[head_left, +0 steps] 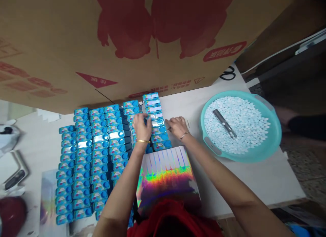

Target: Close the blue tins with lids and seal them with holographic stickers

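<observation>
Small blue containers with printed lids (101, 159) stand in several close columns on the table. My left hand (142, 127) rests over the right-hand columns, fingers curled and fingertips at the edge of a container (158, 123); what is under them is hidden. Just right of that same container, my right hand (177, 127) has its thumb and fingers pinched together, and anything between them is too small to make out. Several containers at the far end of this column carry pale strips (152, 103). A shiny rainbow sheet (165, 176) with pale strips along its far end lies between my forearms.
A large cardboard box (163, 70) stands behind the containers. At right, a teal basin (276, 135) holds many small pale pieces (244, 121) and a grey scoop-like tool (224, 123). Black scissor handles (228, 74) show by the box. Another person's arm (287, 120) is beyond the basin.
</observation>
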Demonstrator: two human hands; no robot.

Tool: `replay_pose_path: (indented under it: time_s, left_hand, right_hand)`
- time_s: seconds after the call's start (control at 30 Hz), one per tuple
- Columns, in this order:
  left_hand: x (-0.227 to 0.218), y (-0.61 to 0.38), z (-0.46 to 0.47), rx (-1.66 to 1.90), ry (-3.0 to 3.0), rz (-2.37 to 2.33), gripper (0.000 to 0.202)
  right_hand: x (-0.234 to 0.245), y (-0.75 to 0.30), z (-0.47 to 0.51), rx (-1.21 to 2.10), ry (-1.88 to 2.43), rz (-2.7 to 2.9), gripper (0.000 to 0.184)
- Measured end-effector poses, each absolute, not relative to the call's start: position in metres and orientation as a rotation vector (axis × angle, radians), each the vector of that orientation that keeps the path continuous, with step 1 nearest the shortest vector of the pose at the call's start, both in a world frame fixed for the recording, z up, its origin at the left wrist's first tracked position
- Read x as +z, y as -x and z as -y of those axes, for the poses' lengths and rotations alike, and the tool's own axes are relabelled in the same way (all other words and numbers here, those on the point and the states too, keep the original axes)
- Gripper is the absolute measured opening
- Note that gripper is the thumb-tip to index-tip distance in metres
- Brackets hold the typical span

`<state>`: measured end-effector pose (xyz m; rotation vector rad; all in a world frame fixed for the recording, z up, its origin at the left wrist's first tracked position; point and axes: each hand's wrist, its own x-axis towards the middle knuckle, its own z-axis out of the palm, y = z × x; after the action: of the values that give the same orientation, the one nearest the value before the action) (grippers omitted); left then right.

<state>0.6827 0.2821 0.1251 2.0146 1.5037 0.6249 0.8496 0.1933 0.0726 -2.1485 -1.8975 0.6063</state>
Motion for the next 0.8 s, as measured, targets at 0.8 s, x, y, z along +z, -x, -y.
replay_pose_path:
  time_s: [0.8]
  left_hand:
    - [0.151, -0.535, -0.182, 0.079, -2.649, -0.954, 0.025]
  right_hand:
    - [0.129, -0.710, -0.129, 0.826, 1.838, 1.881, 0.025]
